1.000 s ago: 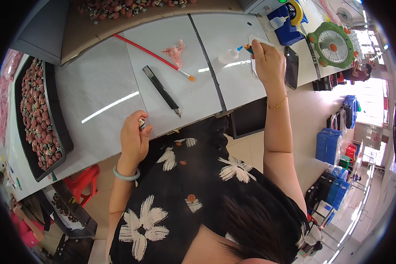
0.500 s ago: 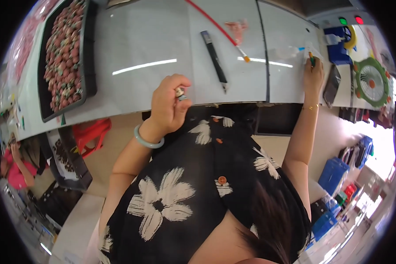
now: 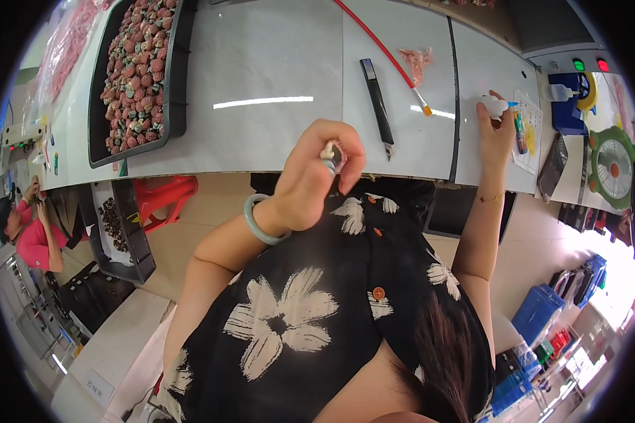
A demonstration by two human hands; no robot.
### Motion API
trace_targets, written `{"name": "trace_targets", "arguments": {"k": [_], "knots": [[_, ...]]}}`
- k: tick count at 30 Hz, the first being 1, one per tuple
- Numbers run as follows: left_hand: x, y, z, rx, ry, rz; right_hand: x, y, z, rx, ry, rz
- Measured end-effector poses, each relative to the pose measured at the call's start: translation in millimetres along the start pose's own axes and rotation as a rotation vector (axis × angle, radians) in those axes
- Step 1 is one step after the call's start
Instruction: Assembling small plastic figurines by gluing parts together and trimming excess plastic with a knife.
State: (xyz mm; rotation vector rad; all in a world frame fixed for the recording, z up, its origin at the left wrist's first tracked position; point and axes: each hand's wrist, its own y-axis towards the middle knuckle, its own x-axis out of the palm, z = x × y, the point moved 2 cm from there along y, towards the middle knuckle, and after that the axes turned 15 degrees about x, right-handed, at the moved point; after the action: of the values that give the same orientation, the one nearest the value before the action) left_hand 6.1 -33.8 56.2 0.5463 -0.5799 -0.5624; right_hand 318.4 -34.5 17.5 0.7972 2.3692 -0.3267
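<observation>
Above the table's front edge, my left hand (image 3: 316, 173) is closed around a small figurine-like piece (image 3: 335, 156) with pink, cream and grey parts; the fingers cover much of it. My right hand (image 3: 497, 130), over at the right of the table, grips a small white squeeze bottle (image 3: 494, 106) with a blue nozzle tip. Beside that hand a green tube-like item (image 3: 520, 134) lies on a paper sheet (image 3: 533, 137) with yellow marks. Between my hands lie a black craft knife (image 3: 378, 106) and a red-handled brush (image 3: 384, 49).
A black tray (image 3: 175, 106) full of small pink pieces (image 3: 137, 77) stands at the left. A scrap of pink material (image 3: 417, 63) lies near the brush. To the right are a phone (image 3: 554, 167), a blue bin (image 3: 568, 113) and a green fan (image 3: 611, 169). Another person (image 3: 32, 233) sits far left.
My right hand has left the green item and picked up the white bottle from the table. My left hand has turned, still holding the small piece. The whole view has shifted slightly.
</observation>
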Motion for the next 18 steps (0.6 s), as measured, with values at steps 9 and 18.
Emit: {"name": "trace_targets", "arguments": {"k": [9, 18], "knots": [[25.9, 7.3, -21.6, -0.386, -0.995, 0.151, -8.2, 7.8, 16.9, 0.044, 0.080, 0.056], [45.8, 12.2, -35.5, -0.441, -1.016, 0.197, -21.1, 15.4, 29.9, 0.134, 0.153, 0.026]]}}
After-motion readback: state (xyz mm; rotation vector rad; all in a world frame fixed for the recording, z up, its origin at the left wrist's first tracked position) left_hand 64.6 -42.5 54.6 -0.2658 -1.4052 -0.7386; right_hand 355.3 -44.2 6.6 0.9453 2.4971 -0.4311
